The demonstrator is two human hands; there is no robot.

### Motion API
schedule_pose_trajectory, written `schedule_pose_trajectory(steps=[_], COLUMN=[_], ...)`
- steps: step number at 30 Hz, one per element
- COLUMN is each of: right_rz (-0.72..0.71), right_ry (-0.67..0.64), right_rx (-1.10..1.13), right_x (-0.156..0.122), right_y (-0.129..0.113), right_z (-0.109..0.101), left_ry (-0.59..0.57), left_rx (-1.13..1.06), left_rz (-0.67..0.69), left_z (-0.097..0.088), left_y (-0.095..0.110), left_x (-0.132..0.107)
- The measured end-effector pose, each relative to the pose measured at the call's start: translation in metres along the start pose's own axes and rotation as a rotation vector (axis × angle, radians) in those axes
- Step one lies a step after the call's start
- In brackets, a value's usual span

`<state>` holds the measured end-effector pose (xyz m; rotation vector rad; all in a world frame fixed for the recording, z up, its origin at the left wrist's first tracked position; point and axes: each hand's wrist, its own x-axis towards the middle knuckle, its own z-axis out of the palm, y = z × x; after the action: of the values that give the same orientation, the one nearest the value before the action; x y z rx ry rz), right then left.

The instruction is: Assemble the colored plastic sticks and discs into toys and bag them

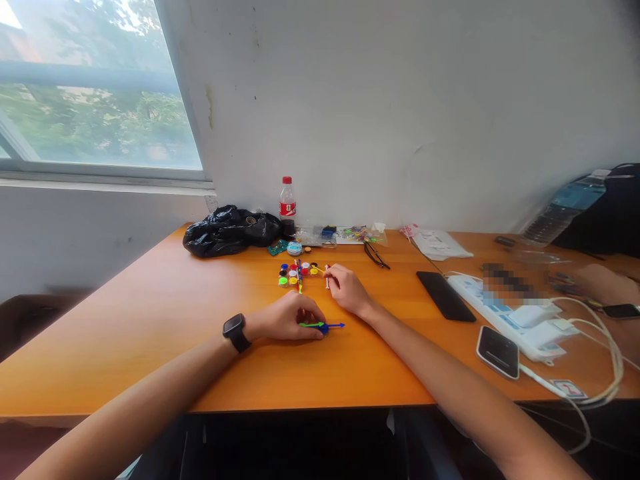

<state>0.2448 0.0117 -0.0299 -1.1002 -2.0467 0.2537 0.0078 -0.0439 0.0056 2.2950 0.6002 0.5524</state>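
Note:
My left hand (290,319) rests on the orange table (150,333), fingers curled round a small assembly of a green stick and a blue stick joined at a blue ball (323,326). A black watch sits on that wrist. My right hand (346,287) lies farther back, pinching a short white stick (327,275). Just behind both hands is a cluster of small coloured balls and sticks (297,272).
A black plastic bag (227,230), a cola bottle (287,200) and clear packets of parts (345,235) stand by the wall. At the right lie glasses (376,255), two phones (445,295) (497,351), a white power strip (520,313) with cables, and another person's hand (600,283).

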Motion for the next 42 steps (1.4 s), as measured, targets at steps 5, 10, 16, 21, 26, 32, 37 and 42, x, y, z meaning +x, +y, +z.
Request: schedule_pose_trajectory(steps=[5,10,16,21,26,32,37,42], right_rz=[0.022,0.03,0.033,0.06,0.11,0.17,0.187,0.172], right_ry=[-0.017,-0.025,-0.029,-0.013,-0.003,-0.012,-0.058,-0.048], right_rx=[-0.048,-0.067,-0.058,-0.042,-0.058,-0.09,-0.132,-0.081], right_x=[0.0,0.001,0.002,0.002,0.003,0.003,0.003,0.003], right_y=[-0.002,-0.003,-0.008,-0.009,-0.015,-0.022,-0.028,-0.031], right_z=[-0.001,-0.001,-0.004,-0.007,-0.01,-0.014,-0.017,-0.019], left_ry=[-0.013,-0.016,0.033,0.272,0.506,0.574,0.559,0.529], left_rx=[0.014,0.017,-0.01,-0.022,-0.008,0.059,0.136,0.152], left_rz=[0.007,-0.005,0.017,0.016,-0.031,-0.062,-0.051,-0.038], left_z=[-0.003,-0.002,-0.003,-0.009,-0.015,-0.014,-0.012,-0.012], left_y=[0.008,0.008,0.007,0.012,0.0,-0.021,-0.022,-0.02], left_x=[0.0,-0.002,-0.001,0.001,0.004,0.007,0.006,0.005])
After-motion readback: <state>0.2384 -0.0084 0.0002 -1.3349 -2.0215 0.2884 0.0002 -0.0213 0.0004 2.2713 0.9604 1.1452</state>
